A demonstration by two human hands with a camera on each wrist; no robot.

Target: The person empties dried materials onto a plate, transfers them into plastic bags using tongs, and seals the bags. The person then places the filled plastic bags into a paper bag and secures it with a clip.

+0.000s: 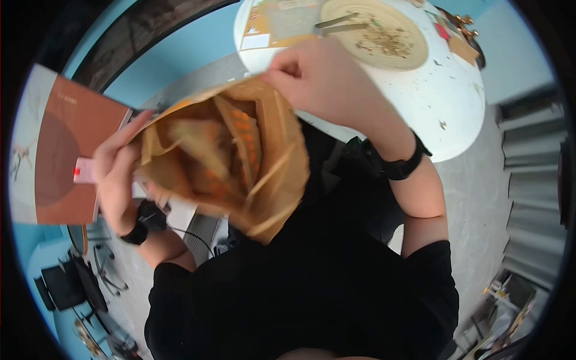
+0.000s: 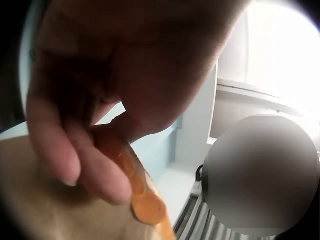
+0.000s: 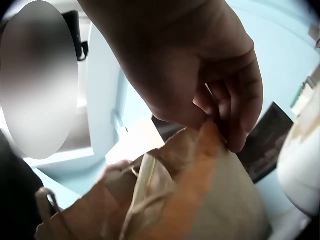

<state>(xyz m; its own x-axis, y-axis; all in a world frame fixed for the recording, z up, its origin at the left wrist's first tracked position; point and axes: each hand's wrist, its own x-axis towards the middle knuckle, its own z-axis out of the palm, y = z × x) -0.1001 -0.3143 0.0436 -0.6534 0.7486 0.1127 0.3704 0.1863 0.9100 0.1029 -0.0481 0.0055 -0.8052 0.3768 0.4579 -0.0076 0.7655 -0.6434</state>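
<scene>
A brown paper bag (image 1: 288,180) with orange print is held up in front of the body, its mouth facing the head camera. My left hand (image 1: 117,174) grips the rim on the left side; in the left wrist view its fingers (image 2: 102,175) lie over the paper beside orange dots. At the far side, my right hand (image 1: 327,81) pinches the rim between thumb and fingers, as the right wrist view shows too. Inside the bag, a pale folded strip (image 1: 204,144) appears blurred. A twisted paper handle (image 3: 47,197) sticks up at the bag's edge.
Beyond the bag stands a white round table (image 1: 456,114). On it lie a beige plate (image 1: 336,12) with dry scraps, a dark long-handled utensil (image 1: 342,27) and a flat printed sheet (image 1: 258,27). A reddish-brown panel (image 1: 66,174) is at left, with an office chair (image 1: 66,282) below.
</scene>
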